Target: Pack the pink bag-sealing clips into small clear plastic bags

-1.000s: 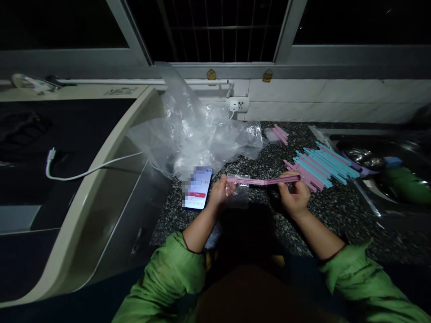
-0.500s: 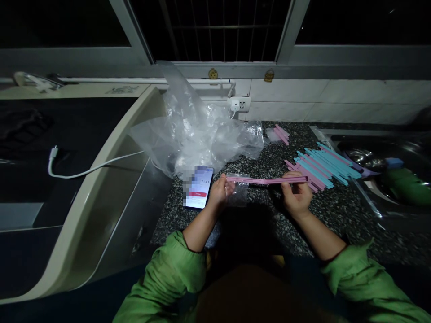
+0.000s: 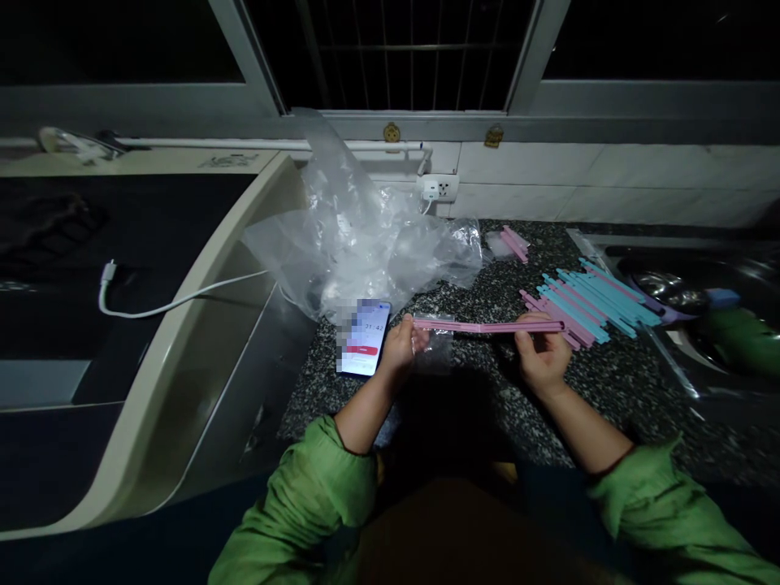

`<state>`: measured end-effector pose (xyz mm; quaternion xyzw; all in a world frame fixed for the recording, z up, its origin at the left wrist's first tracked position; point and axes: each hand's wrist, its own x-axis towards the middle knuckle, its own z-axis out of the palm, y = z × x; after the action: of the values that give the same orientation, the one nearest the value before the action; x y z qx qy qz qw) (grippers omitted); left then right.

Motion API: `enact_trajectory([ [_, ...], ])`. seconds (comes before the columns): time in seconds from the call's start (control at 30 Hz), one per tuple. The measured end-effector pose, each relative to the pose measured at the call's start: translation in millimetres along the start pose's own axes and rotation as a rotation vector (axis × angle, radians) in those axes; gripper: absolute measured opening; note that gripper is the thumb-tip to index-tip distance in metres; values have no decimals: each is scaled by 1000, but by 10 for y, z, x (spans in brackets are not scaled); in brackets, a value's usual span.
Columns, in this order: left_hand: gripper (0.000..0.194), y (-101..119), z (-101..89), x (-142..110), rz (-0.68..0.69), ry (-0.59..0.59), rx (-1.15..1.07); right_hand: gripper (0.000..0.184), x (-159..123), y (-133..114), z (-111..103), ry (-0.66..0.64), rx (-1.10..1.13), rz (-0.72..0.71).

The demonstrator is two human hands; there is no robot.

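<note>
A long pink sealing clip [image 3: 487, 327] is held level over the speckled counter [image 3: 487, 406], opened out end to end. My left hand [image 3: 399, 351] pinches its left end together with a small clear plastic bag [image 3: 434, 349] that hangs under it. My right hand [image 3: 539, 355] grips the right end of the clip. Just beyond my right hand lies a pile of several blue and pink clips [image 3: 585, 301].
A lit phone [image 3: 366, 337] lies on the counter by my left hand. Crumpled clear plastic sheeting [image 3: 366, 236] sits behind it, below a wall socket [image 3: 439, 188]. Two more pink clips [image 3: 513, 242] lie farther back. A steel sink [image 3: 695, 301] is at right, a white cable [image 3: 176, 302] at left.
The clip has straightened out and my right hand has slid a little to the right along it. The view has shifted slightly; my left hand keeps its hold.
</note>
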<state>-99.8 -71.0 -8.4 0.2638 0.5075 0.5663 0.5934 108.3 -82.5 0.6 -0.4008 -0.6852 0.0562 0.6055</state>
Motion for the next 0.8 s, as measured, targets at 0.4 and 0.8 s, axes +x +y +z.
enact_trajectory([
  [0.4,38,-55,-11,21,36,-31,44,8,-15,13,-19,-49,-19,-29],
  [0.8,38,-91,-21,36,70,-46,114,14,-6,9,-12,-127,-32,-97],
])
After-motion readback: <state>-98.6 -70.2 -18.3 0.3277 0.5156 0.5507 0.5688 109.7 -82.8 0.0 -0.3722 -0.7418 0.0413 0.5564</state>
